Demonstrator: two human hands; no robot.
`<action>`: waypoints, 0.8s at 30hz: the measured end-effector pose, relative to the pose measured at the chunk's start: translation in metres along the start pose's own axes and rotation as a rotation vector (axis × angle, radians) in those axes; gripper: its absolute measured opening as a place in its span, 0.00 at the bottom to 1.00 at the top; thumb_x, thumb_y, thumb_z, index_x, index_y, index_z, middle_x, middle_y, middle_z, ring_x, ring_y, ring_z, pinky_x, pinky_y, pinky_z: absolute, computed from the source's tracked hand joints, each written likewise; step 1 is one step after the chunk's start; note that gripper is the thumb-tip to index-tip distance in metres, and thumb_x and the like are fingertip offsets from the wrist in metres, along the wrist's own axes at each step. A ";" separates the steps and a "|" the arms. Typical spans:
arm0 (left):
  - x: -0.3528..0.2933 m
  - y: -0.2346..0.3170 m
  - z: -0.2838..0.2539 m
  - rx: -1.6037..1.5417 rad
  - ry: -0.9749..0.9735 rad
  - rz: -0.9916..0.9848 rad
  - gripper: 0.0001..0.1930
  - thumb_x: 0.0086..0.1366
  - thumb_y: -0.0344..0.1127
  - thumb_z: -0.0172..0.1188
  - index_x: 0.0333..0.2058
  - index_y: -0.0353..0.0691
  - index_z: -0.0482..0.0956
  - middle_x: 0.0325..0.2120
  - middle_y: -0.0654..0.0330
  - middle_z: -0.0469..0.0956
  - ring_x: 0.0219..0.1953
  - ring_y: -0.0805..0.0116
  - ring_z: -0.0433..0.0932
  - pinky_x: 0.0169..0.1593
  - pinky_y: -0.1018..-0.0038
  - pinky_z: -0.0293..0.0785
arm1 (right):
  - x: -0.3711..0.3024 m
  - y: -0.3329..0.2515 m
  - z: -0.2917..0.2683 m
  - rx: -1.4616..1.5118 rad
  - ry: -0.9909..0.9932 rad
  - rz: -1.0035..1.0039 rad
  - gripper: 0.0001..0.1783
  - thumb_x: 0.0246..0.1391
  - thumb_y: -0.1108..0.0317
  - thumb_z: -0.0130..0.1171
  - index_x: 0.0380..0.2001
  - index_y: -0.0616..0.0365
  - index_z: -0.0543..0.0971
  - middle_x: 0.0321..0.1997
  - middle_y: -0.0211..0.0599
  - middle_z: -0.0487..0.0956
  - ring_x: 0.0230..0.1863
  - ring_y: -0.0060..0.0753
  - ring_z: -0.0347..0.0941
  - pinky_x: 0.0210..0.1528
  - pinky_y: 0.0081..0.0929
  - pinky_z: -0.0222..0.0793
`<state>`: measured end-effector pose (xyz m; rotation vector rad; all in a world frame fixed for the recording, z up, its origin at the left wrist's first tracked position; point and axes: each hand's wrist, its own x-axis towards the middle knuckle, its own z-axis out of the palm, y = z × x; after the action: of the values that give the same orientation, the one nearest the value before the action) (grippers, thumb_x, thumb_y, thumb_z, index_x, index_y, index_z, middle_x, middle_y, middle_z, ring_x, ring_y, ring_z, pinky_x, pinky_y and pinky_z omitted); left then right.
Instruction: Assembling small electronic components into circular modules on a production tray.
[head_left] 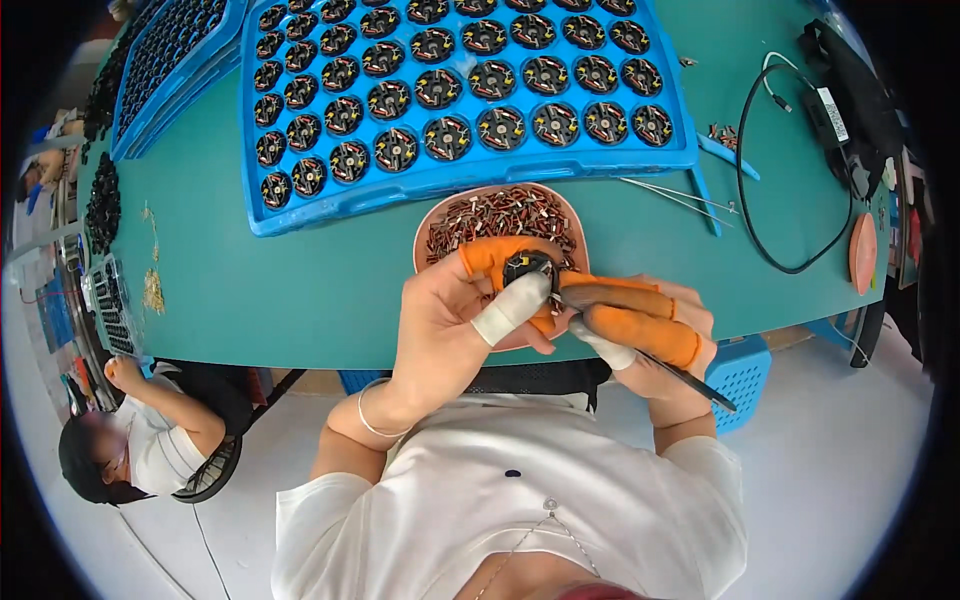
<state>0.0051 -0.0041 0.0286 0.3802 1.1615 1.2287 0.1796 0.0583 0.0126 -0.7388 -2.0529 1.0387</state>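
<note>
Two hands meet above a pink bowl (pixel 421 238) of small reddish parts (pixel 497 218): the left hand (pixel 450 308) pinches a black disc (pixel 517 267) between its capped thumb and orange-covered fingers, while the right hand (pixel 652 330), beside the disc, is closed around a slim dark tool (pixel 694 383). Beyond the bowl, a blue tray (pixel 340 208) holds rows of similar discs (pixel 447 138).

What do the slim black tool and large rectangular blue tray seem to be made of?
Slim black tool: perhaps matte coated metal, being thin and straight; plastic remains possible. Large rectangular blue tray: probably moulded plastic, slightly glossy, from its rounded, evenly coloured rim.
</note>
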 end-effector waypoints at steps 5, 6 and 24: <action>0.000 -0.003 -0.009 -0.019 -0.092 -0.044 0.14 0.65 0.28 0.56 0.47 0.29 0.71 0.35 0.53 0.78 0.34 0.66 0.81 0.34 0.73 0.82 | 0.000 0.005 0.003 0.019 0.001 -0.053 0.06 0.43 0.70 0.69 0.25 0.58 0.81 0.33 0.40 0.83 0.33 0.36 0.81 0.35 0.24 0.75; 0.001 -0.004 -0.010 -0.027 -0.095 -0.046 0.13 0.65 0.28 0.56 0.47 0.29 0.71 0.35 0.54 0.78 0.34 0.66 0.81 0.34 0.73 0.82 | 0.001 0.006 0.004 0.022 0.007 -0.041 0.06 0.43 0.70 0.69 0.25 0.58 0.81 0.33 0.40 0.83 0.32 0.37 0.81 0.35 0.25 0.75; -0.002 -0.020 -0.006 0.242 0.048 0.326 0.12 0.60 0.22 0.60 0.43 0.27 0.74 0.39 0.57 0.77 0.35 0.73 0.79 0.36 0.80 0.78 | 0.007 0.010 0.013 0.410 0.228 0.040 0.10 0.42 0.76 0.68 0.31 0.66 0.81 0.34 0.47 0.82 0.33 0.37 0.81 0.36 0.25 0.78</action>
<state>0.0112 -0.0148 0.0113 0.7485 1.3307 1.3856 0.1666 0.0627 0.0005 -0.6505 -1.5698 1.2833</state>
